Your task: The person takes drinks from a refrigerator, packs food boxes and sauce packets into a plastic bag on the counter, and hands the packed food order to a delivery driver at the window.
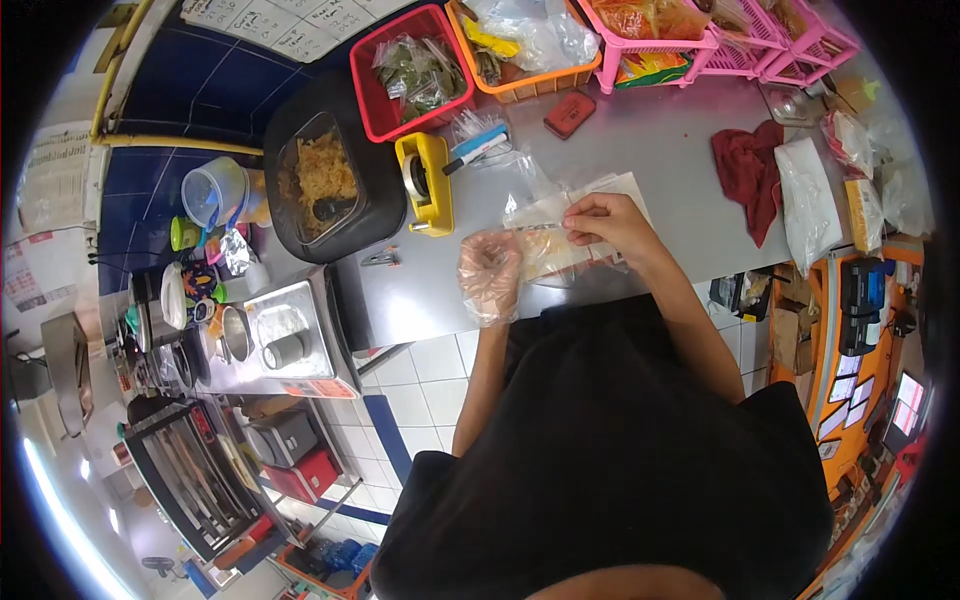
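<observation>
My left hand (489,272), in a clear plastic glove, is held over the steel worktop with its fingers curled in. Whatever lies within them, if anything, is hidden. My bare right hand (608,226) is closed in a pinch, thumb against fingertips, above a pale sheet of paper (628,190). What the pinch holds is too small to make out. Between the two hands lies a clear plastic packet (548,252) with pale yellowish contents. A crumpled clear bag (525,178) rests just beyond the paper.
A yellow tape dispenser (436,185) and markers (478,147) stand beyond my left hand. Further left is a black container (290,235) of shredded brown food. Red (358,75), orange (540,90) and pink (655,50) baskets line the back. A dark red cloth (748,180) lies right.
</observation>
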A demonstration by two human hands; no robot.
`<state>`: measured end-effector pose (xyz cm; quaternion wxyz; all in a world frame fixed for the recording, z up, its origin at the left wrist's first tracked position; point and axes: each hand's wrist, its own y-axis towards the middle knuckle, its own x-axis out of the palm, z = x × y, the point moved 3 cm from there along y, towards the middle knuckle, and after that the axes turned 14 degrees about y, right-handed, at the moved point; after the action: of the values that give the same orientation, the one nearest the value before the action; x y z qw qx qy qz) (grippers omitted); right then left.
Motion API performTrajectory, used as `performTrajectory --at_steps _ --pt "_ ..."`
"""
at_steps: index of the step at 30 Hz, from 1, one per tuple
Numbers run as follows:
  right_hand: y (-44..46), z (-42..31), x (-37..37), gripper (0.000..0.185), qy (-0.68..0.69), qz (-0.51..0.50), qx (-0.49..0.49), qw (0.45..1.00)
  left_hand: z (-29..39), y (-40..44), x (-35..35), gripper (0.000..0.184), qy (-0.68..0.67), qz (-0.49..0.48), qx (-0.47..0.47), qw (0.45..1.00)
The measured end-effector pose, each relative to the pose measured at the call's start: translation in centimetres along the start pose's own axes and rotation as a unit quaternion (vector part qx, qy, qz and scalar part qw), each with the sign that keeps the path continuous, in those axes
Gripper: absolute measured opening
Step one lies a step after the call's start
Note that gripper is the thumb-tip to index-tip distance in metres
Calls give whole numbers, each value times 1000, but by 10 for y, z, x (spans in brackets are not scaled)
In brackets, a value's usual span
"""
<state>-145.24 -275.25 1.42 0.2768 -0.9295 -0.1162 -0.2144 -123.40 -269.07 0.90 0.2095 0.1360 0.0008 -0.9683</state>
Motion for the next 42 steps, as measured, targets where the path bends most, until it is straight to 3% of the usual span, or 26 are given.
performTrajectory --at_steps 4,6,7,9,12,15,18,24,27,32,36,38,42 --pt "1 -2 -2 23 -6 -16 0 1000 0 0 -11 28 -7 0 50 999" --pt "0 -4 0 23 -13 -21 1 1000 11 1 -17 23 181 -8 116 977" --pt "0 -5 0 23 -22 -18 9 1000 17 5 -20 23 182 -7 115 977" --pt "0 -7 -1 23 -32 -16 16 999 37 14 -14 16 307 -56 264 913" --pt "0 -8 -3 23 -29 -9 10 999 58 18 -8 16 352 -30 325 877" --pt "1 -9 -7 22 -35 4 7 999 49 25 -7 14 339 -100 268 896" --pt "1 -9 -7 22 -32 2 6 999 36 26 -7 11 355 -64 250 899" --pt "3 -8 -6 23 -29 1 8 1000 30 32 -4 11 350 -116 273 889" --pt "5 -7 -4 22 -44 2 -5 999 34 30 -4 13 366 -93 276 884" --pt "11 -10 1 20 -194 33 -79 977 41 24 -4 18 359 -86 268 890" --pt "13 -13 2 26 -217 0 -54 975 40 17 -1 23 405 -52 256 876" --pt "9 -16 6 33 -359 0 -136 923 37 17 0 22 395 -59 230 888" --pt "8 -14 12 37 -377 32 -124 917 29 19 0 21 408 -95 200 886"
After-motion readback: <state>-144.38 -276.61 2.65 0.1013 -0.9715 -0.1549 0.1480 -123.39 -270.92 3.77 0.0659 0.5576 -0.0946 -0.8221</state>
